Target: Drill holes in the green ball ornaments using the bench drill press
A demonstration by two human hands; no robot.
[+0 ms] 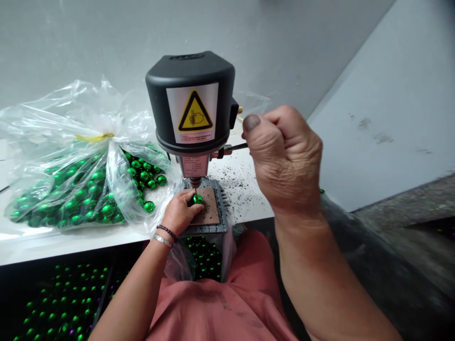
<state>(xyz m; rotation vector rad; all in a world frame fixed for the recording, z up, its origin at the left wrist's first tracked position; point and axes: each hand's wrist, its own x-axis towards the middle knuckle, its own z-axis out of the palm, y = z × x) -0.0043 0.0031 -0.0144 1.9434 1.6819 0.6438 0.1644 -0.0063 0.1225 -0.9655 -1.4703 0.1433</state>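
A dark drill press [190, 71] with a yellow hand-warning label stands in front of me. Beneath its chuck, my left hand [181, 210] pinches a shiny green ball [198, 199] on a brown board [209, 213]. The thin drill bit [195, 190] comes down to the top of the ball; whether it has entered cannot be made out. Raised at the right, my right hand [287, 156] is closed around the drill press's lever [237, 147], whose end is hidden in the fist.
A clear plastic bag [117, 184], tied with a yellow string [94, 138], holds many green balls at the left, some spilling out. Dark shavings [241, 189] litter the white table [137, 241]. More green balls [204, 258] lie below the table edge, at my lap and lower left.
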